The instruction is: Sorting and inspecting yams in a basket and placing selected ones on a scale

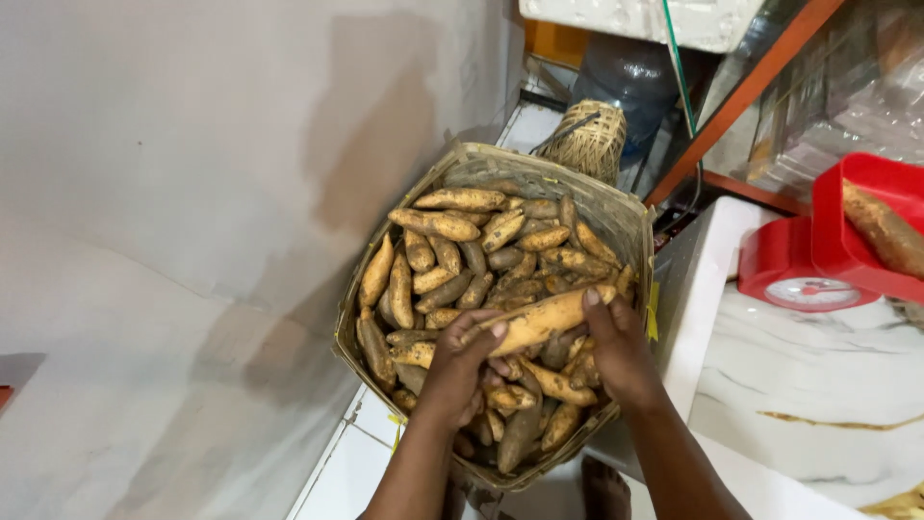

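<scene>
Your left hand (462,376) and right hand (616,351) close their fingers on one long sweet potato (539,321), lifted just above the heaped woven basket (616,217), while another already lies in the red scale (847,246) on the worktop (818,385).

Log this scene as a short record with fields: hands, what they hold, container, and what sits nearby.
left hand: left hand grips the lower end of a long sweet potato
right hand: right hand grips the same tuber near its upper end
container: woven basket, heaped with earthy sweet potatoes, standing on a white tiled floor
to the right: red kitchen scale on a marble-look counter, its red tray holding one tuber
behind the basket: small wicker basket and a dark water jug
</scene>
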